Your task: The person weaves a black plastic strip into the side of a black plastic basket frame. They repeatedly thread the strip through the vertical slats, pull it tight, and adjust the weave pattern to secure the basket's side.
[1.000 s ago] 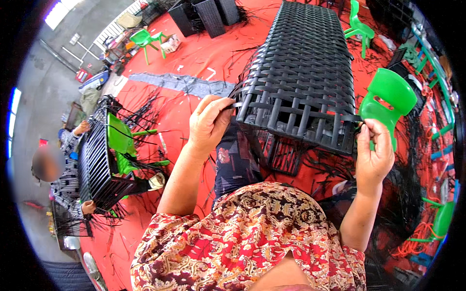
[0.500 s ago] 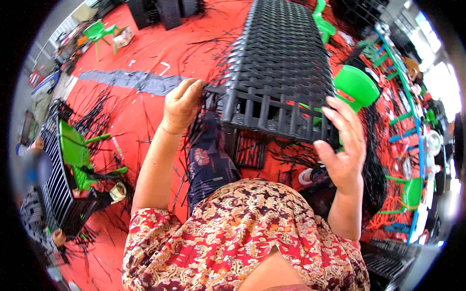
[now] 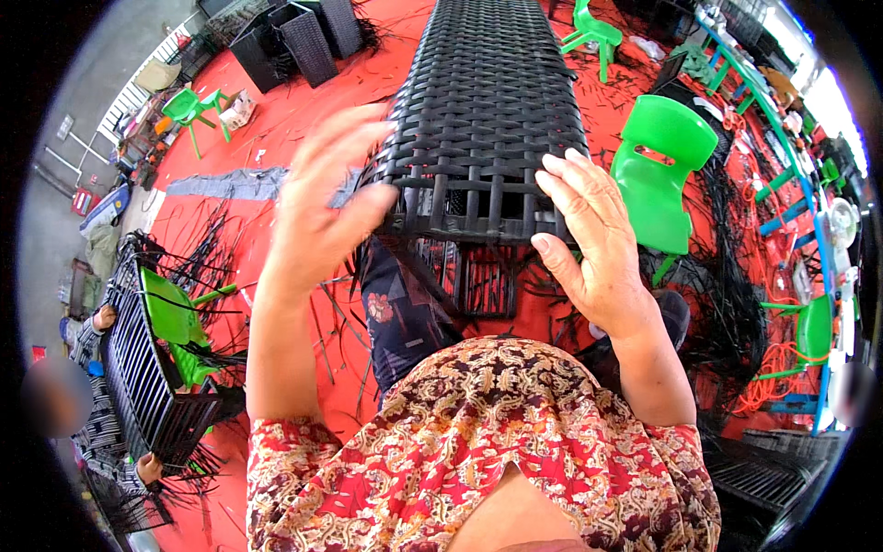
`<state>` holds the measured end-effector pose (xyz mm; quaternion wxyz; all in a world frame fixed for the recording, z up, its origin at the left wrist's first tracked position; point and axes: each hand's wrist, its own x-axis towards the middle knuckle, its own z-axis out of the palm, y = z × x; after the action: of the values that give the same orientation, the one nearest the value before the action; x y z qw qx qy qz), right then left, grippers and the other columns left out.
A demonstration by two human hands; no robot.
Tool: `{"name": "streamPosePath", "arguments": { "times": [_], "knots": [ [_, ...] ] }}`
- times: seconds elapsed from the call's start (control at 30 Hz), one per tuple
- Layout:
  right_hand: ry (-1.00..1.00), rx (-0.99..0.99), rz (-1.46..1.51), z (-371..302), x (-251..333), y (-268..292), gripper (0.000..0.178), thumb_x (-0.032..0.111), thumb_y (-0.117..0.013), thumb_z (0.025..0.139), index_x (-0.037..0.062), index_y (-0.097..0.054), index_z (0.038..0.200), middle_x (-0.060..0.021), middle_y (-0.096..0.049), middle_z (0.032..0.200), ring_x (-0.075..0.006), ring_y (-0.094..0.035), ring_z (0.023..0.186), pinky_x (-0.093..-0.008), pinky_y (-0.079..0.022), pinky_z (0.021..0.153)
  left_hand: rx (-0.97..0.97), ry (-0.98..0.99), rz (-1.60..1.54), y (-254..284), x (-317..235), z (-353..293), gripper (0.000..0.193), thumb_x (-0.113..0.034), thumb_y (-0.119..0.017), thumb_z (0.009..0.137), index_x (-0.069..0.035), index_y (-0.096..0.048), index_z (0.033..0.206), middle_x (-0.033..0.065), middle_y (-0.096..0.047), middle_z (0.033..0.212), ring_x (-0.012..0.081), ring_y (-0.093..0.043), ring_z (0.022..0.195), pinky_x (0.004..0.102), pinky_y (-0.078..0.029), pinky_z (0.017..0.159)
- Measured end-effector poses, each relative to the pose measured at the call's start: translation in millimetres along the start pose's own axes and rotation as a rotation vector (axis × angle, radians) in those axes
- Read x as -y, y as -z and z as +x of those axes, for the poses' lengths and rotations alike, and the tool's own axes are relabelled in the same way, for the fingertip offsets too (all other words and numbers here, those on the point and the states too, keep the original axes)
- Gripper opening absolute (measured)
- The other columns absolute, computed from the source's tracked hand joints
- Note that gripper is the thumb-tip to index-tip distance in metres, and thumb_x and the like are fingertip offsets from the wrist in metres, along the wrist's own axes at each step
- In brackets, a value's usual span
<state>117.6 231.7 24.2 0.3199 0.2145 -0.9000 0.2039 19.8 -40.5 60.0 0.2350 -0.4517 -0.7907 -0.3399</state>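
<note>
In front of me stands a black woven wicker piece point(image 3: 487, 110), its near end showing bare uprights and a rail below the close weave. My left hand point(image 3: 331, 198) is at its left near corner, blurred by motion, with thumb and fingers apart and nothing seen in it. At the right near corner my right hand point(image 3: 593, 230) has its fingers spread, the tips against or very close to the side. Whether either palm presses on the weave is hidden. Under the near end a black slatted frame point(image 3: 486, 281) shows between my legs.
A green chair point(image 3: 658, 175) stands close on the right beside a heap of black strips point(image 3: 727, 304). At left, a co-worker's hands point(image 3: 149, 467) rest on a black frame point(image 3: 138, 368). Black woven boxes point(image 3: 308, 41) stand at the back on the red floor covering point(image 3: 395, 69).
My left hand has opened from its closed grip at the left corner. The woven piece sits further left in view and squarer to me; my right hand stays spread at its right corner.
</note>
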Motion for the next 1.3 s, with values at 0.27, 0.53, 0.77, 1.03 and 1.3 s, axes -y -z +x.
{"name": "streamPosePath", "arguments": {
  "times": [0.27,0.53,0.77,1.03,1.3],
  "knots": [
    [-0.254,-0.191,0.836,-8,-44,28,0.054,0.026,-0.06,0.088,0.0013,-0.045,0.134,-0.0123,-0.042,0.142,-0.0235,-0.034,0.135,-0.0376,-0.021,0.112,0.543,0.022,0.052,-36,2,44,0.051,-0.02,-0.062,0.083,-0.009,-0.051,0.132,0.01,-0.042,0.144,0.0282,-0.035,0.135,0.0419,-0.025,0.111],
    [0.156,-0.151,0.473,33,-72,-7,0.028,0.02,-0.067,0.07,0.0012,-0.063,0.09,-0.0135,-0.061,0.103,-0.0313,-0.052,0.107,-0.0403,-0.039,0.095,0.499,0.283,-0.011,-34,-8,47,0.05,-0.011,-0.062,0.077,-0.009,-0.057,0.127,0.0089,-0.046,0.141,0.0271,-0.039,0.132,0.0401,-0.026,0.111],
    [0.132,-0.369,0.526,34,-70,-38,0.023,0.017,-0.066,0.071,0.0018,-0.062,0.088,-0.0133,-0.061,0.098,-0.0328,-0.054,0.102,-0.0425,-0.038,0.096,0.557,0.07,0.046,-36,-24,72,0.061,-0.029,-0.064,0.082,-0.008,-0.046,0.137,0.0149,-0.038,0.145,0.03,-0.034,0.135,0.0405,-0.025,0.11],
    [-0.447,-0.295,1.531,-15,-108,-53,0.015,0.012,-0.055,0.092,-0.0006,-0.061,0.098,-0.0035,-0.063,0.095,-0.0107,-0.057,0.089,-0.0254,-0.045,0.086,0.606,0.078,0.201,-69,-24,69,0.057,-0.044,-0.048,0.093,-0.012,-0.042,0.14,0.0141,-0.034,0.147,0.0327,-0.033,0.135,0.0422,-0.023,0.111],
    [-0.263,0.23,2.291,-18,-80,-90,0.021,0.009,-0.063,0.088,0.001,-0.065,0.108,-0.0034,-0.068,0.098,-0.0092,-0.063,0.087,-0.0244,-0.05,0.08,0.606,0.164,0.117,-76,-33,74,0.06,-0.047,-0.05,0.092,-0.009,-0.045,0.138,0.0145,-0.035,0.147,0.0312,-0.032,0.136,0.0415,-0.023,0.111]
  ]
}}
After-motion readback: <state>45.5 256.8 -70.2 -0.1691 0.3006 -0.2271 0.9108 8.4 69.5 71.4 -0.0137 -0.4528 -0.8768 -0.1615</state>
